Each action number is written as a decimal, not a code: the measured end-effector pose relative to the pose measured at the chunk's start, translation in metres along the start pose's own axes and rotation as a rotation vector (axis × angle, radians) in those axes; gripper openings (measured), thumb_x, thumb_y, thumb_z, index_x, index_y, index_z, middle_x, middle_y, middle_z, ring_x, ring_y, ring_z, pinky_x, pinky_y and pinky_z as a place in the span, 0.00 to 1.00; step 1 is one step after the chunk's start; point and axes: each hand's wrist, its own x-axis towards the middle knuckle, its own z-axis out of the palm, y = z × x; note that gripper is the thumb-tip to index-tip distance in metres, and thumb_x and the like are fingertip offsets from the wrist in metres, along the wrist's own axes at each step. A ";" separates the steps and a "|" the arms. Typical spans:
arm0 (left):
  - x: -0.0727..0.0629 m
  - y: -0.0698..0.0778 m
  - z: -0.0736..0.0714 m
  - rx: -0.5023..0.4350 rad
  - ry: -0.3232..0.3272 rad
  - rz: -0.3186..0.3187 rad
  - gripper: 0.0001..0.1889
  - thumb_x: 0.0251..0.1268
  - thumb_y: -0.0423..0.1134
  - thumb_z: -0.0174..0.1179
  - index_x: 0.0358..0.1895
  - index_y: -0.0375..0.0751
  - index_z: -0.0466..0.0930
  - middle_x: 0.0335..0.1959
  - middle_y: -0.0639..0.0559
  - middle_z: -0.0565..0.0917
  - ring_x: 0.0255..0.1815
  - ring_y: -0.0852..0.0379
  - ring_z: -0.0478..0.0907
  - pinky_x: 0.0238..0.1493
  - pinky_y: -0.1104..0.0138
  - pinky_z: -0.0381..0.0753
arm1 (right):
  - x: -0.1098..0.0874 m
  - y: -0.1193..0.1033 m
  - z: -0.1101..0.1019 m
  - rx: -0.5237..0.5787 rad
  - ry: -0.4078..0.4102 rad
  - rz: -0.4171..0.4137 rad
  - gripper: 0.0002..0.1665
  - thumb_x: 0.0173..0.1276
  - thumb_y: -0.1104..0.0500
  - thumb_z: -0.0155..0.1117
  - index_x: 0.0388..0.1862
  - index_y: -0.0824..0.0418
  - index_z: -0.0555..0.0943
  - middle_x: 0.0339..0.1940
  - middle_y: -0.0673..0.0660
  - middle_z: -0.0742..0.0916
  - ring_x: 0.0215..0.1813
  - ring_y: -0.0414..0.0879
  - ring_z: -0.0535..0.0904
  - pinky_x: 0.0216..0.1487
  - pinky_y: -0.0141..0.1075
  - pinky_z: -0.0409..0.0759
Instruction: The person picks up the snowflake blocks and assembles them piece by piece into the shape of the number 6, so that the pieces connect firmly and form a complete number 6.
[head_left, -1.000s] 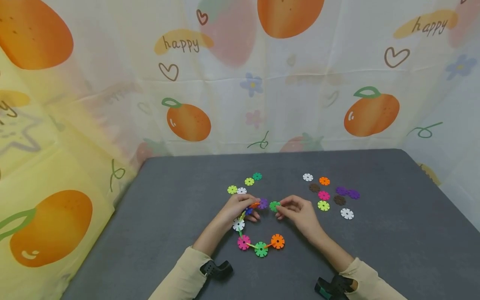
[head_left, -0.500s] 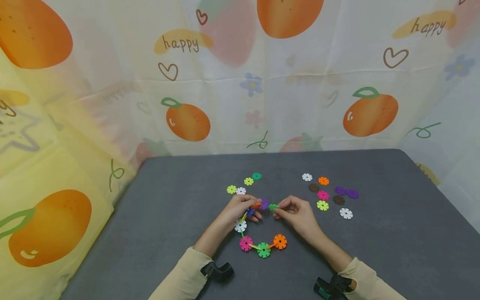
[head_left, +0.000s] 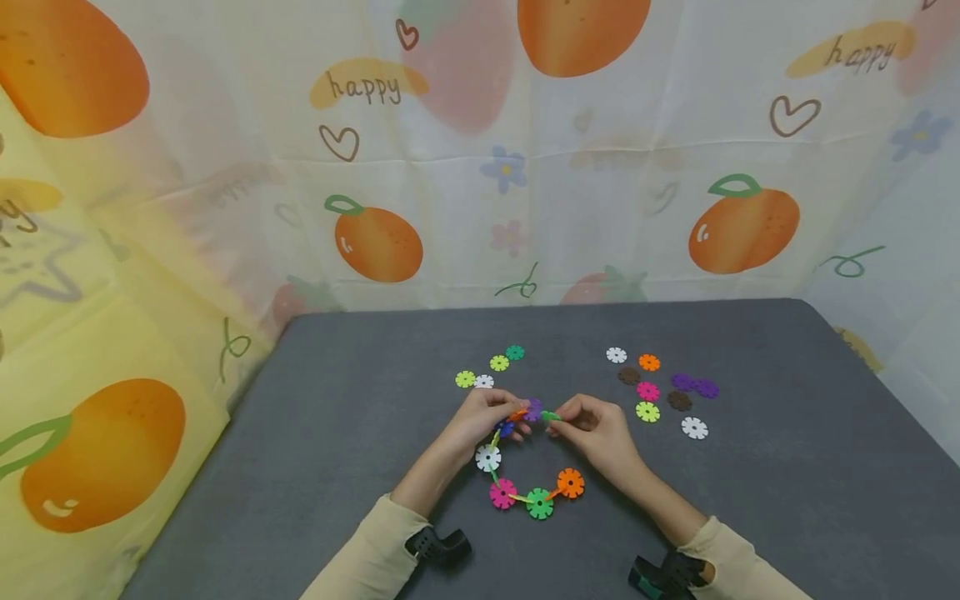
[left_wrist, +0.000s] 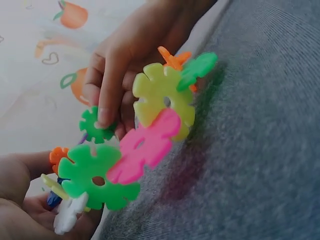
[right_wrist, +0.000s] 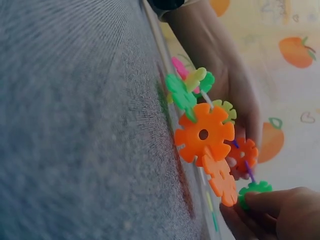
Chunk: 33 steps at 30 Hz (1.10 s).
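- Fruit-printed cloth (head_left: 450, 167) hangs at twelve o'clock, behind the grey table (head_left: 360, 367).
- Sleeved forearms reach in toward the chain (head_left: 502, 494): left forearm (head_left: 367, 546) from eight o'clock, right forearm (head_left: 738, 550) from four.
- That chain curves in an unclosed ring above the table's near half, and has swung slightly toward three o'clock.
- Left hand (head_left: 486, 417), at its ten o'clock, grips it close to the purple disc (head_left: 533, 410).
- Right hand (head_left: 597, 427), at two o'clock, pinches the green disc (head_left: 551, 416) between thumb and finger.
- Face-on and apart a second ago, the green disc is now nearly edge-on and meets the purple one; joining seems under way, though I cannot tell whether the slots are engaged.
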 end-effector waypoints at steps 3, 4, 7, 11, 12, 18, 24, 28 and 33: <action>-0.001 0.001 0.002 0.011 0.011 0.017 0.12 0.70 0.34 0.57 0.46 0.26 0.84 0.42 0.39 0.87 0.26 0.61 0.84 0.32 0.66 0.87 | -0.001 0.000 0.001 -0.043 0.018 -0.019 0.04 0.61 0.72 0.67 0.29 0.69 0.80 0.32 0.65 0.88 0.34 0.52 0.88 0.40 0.32 0.87; -0.001 0.001 0.003 0.014 0.013 0.018 0.12 0.70 0.34 0.57 0.46 0.26 0.83 0.44 0.39 0.87 0.26 0.61 0.84 0.32 0.66 0.87 | -0.001 0.001 0.000 -0.050 0.021 -0.024 0.04 0.61 0.72 0.68 0.29 0.68 0.80 0.32 0.64 0.88 0.34 0.51 0.88 0.40 0.32 0.87; -0.001 0.001 0.004 0.014 0.016 0.009 0.12 0.70 0.33 0.57 0.46 0.26 0.83 0.46 0.37 0.87 0.26 0.62 0.84 0.32 0.67 0.87 | -0.002 0.001 0.000 -0.079 0.031 -0.071 0.06 0.59 0.73 0.69 0.28 0.66 0.80 0.32 0.63 0.89 0.35 0.49 0.88 0.39 0.31 0.87; -0.003 0.003 0.004 0.014 0.027 -0.004 0.12 0.70 0.34 0.58 0.46 0.26 0.84 0.42 0.40 0.88 0.25 0.62 0.84 0.31 0.66 0.87 | -0.002 0.001 0.001 -0.115 0.039 -0.125 0.06 0.59 0.72 0.69 0.29 0.65 0.80 0.33 0.62 0.88 0.34 0.49 0.87 0.39 0.30 0.86; -0.003 0.004 0.004 0.009 0.032 -0.008 0.13 0.70 0.35 0.58 0.45 0.27 0.84 0.38 0.41 0.89 0.25 0.61 0.83 0.31 0.66 0.87 | -0.002 0.001 0.001 -0.105 0.039 -0.117 0.05 0.60 0.71 0.68 0.31 0.65 0.80 0.34 0.62 0.88 0.34 0.50 0.86 0.39 0.31 0.86; -0.003 0.010 0.003 -0.094 0.046 -0.069 0.16 0.69 0.40 0.57 0.47 0.28 0.82 0.24 0.53 0.85 0.24 0.62 0.82 0.31 0.69 0.86 | 0.003 -0.001 0.000 0.142 0.033 0.054 0.09 0.68 0.65 0.64 0.41 0.71 0.78 0.37 0.70 0.84 0.37 0.50 0.87 0.44 0.38 0.87; -0.004 0.010 0.002 -0.115 0.065 -0.088 0.18 0.70 0.40 0.55 0.52 0.26 0.80 0.21 0.56 0.83 0.22 0.64 0.81 0.29 0.71 0.84 | 0.003 -0.003 0.000 0.196 0.081 0.075 0.11 0.67 0.67 0.64 0.42 0.76 0.77 0.36 0.66 0.85 0.35 0.47 0.87 0.44 0.37 0.87; -0.004 0.010 0.000 -0.109 0.105 -0.093 0.18 0.70 0.40 0.55 0.53 0.29 0.81 0.20 0.56 0.83 0.22 0.64 0.80 0.29 0.72 0.83 | 0.003 -0.003 -0.001 0.225 0.093 0.109 0.13 0.67 0.66 0.64 0.43 0.76 0.76 0.36 0.58 0.86 0.35 0.44 0.87 0.44 0.36 0.87; -0.003 0.010 0.000 -0.102 0.096 -0.098 0.17 0.69 0.39 0.55 0.51 0.28 0.81 0.21 0.55 0.83 0.21 0.64 0.80 0.28 0.72 0.83 | 0.002 -0.005 -0.001 0.228 0.073 0.150 0.14 0.68 0.64 0.64 0.44 0.76 0.75 0.35 0.57 0.88 0.35 0.43 0.87 0.46 0.36 0.87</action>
